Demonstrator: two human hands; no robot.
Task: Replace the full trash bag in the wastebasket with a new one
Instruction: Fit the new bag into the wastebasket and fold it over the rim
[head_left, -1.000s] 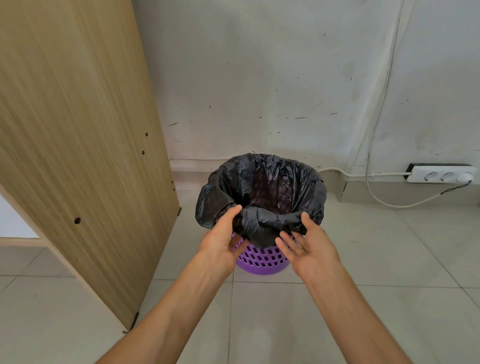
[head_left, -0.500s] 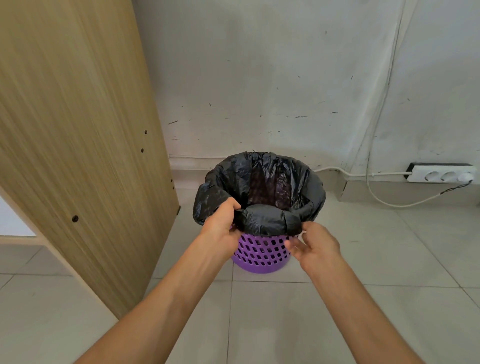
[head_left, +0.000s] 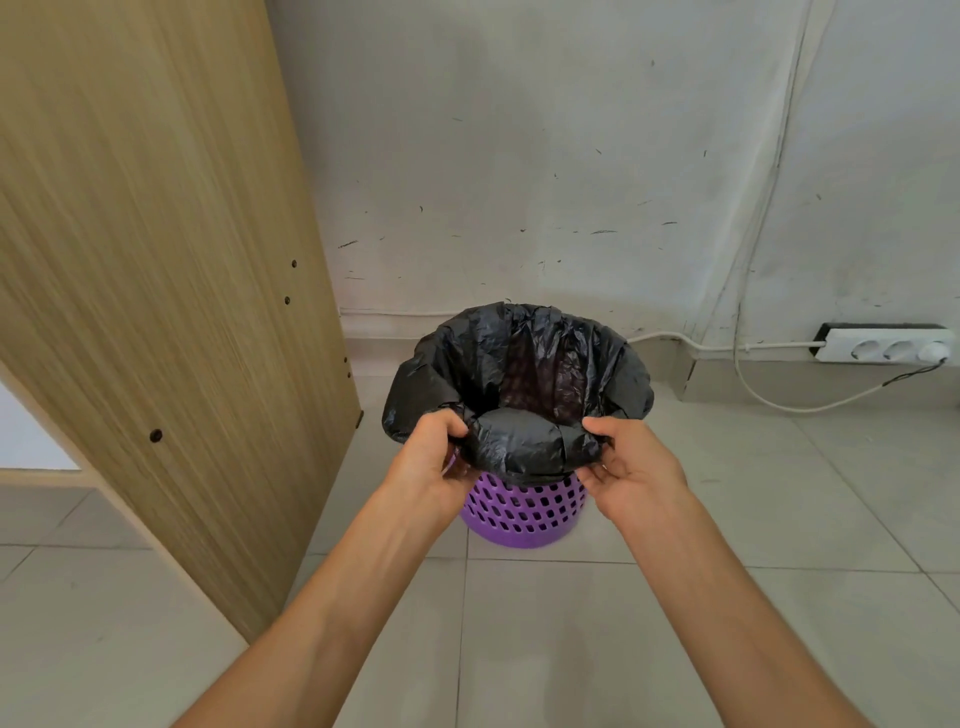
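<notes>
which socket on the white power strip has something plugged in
The rightmost socket: a white plug fills it, trailing a dark cable; the other two stand empty.

Both hands (head_left: 530, 462) grip the black bag (head_left: 519, 384) — purple wastebasket (head_left: 519, 512) beneath.

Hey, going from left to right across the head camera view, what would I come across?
Wooden cabinet panel → left hand → black trash bag → right hand → white power strip.
</notes>
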